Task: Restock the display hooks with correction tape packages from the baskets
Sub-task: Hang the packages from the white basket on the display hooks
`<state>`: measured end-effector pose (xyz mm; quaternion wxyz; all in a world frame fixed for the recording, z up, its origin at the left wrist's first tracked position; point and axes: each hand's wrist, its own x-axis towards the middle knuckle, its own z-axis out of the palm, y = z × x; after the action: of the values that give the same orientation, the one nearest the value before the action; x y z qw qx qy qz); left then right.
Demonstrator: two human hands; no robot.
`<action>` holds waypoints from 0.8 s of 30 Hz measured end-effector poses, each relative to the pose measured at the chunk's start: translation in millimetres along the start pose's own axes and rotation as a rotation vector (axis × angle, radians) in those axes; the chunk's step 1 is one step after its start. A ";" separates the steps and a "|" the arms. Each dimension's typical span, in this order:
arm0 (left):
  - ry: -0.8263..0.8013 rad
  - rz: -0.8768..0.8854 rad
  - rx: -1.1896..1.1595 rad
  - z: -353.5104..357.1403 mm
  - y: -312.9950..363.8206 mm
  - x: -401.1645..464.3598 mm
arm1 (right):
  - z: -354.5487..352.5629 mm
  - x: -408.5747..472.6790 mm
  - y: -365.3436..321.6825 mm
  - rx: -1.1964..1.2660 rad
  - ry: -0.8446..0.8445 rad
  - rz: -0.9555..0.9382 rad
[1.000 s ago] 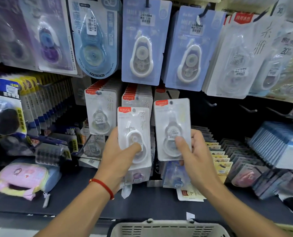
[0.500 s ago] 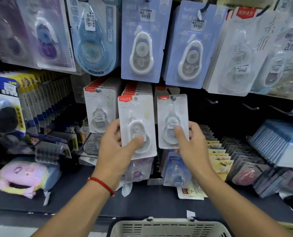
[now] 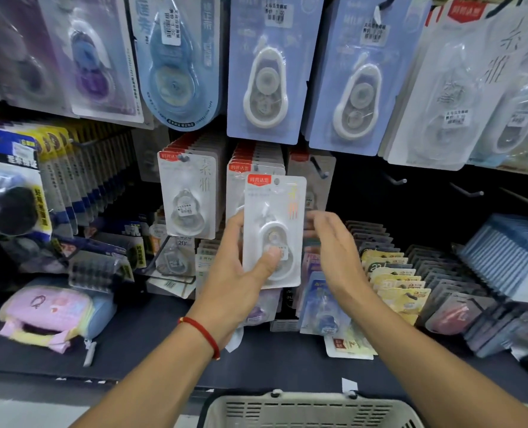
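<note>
While the left hand [image 3: 235,273] pinches a white correction tape package [image 3: 273,230] upright before the packed middle hooks above the shelf's front edge, the right hand [image 3: 333,254] hovers just beside it, fingers relaxed and holding nothing.

Glossy clear plastic package [image 3: 275,230]

— Where's my package?
— The package [image 3: 273,231] sits in my left hand [image 3: 232,273], before the middle stack [image 3: 256,163]; my right hand [image 3: 333,251] is just right of it.
— And the basket?
— The basket [image 3: 306,410] is nearest, below the shelf [image 3: 151,341].
</note>
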<state>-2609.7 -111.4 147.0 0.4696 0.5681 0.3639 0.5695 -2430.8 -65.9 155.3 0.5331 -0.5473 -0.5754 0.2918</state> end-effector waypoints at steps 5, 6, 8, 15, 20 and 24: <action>-0.045 0.008 0.009 10.2 -1.9 -0.7 | -16.7 -52.3 -17.7 0.068 -0.191 -0.094; -0.057 -0.003 0.004 12.7 -2.2 -0.6 | -19.2 -53.6 -17.0 0.072 -0.158 -0.088; -0.078 -0.027 0.005 16.5 -2.8 -0.5 | -24.0 -52.3 -17.1 0.119 -0.088 -0.055; -0.095 -0.070 -0.016 21.4 0.5 -3.0 | -34.9 -36.6 -18.4 0.163 0.018 0.029; -0.090 -0.067 -0.004 19.4 5.9 -4.4 | -31.1 -34.7 -14.8 0.126 0.086 -0.036; 0.143 0.214 0.591 14.9 7.0 -5.0 | -20.7 -5.8 4.4 -0.027 0.116 0.010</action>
<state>-2596.3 -119.9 153.4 0.1951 0.6733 0.4839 0.5238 -2411.1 -75.4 155.0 0.5566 -0.5733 -0.5448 0.2544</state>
